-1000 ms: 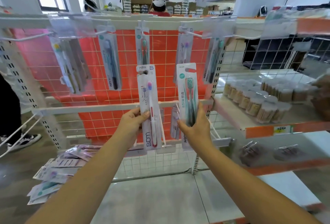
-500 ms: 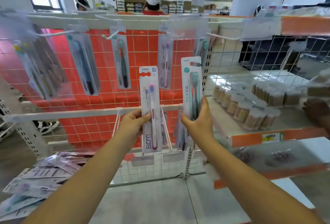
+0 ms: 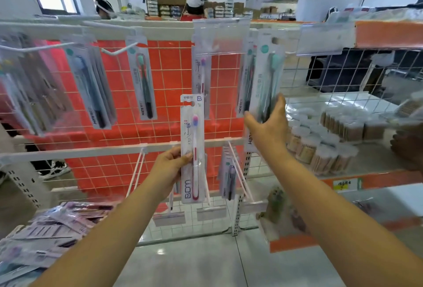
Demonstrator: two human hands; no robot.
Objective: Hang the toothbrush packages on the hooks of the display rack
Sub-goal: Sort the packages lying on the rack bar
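Two packages: left hand (image 3: 170, 167) pinches pink toothbrush package (image 3: 192, 149), right hand (image 3: 266, 126) grips green toothbrush package (image 3: 265, 85).

White BDM pkg (image 3: 193, 149), pink/purple-bristled brush w/ red handle, upright, held below the rack's top rail (image 3: 160, 32), hang-hole free. Green-bristled Hane pkg (image 3: 265, 89) upright, raised to right, its top just under that rail. 2 more Hane pkgs (image 3: 143, 83) hang from rail hooks at left.

Both arms out; L hand (image 3: 170, 167) lower, fingers pinching; R hand (image 3: 266, 126) raised, gripping.
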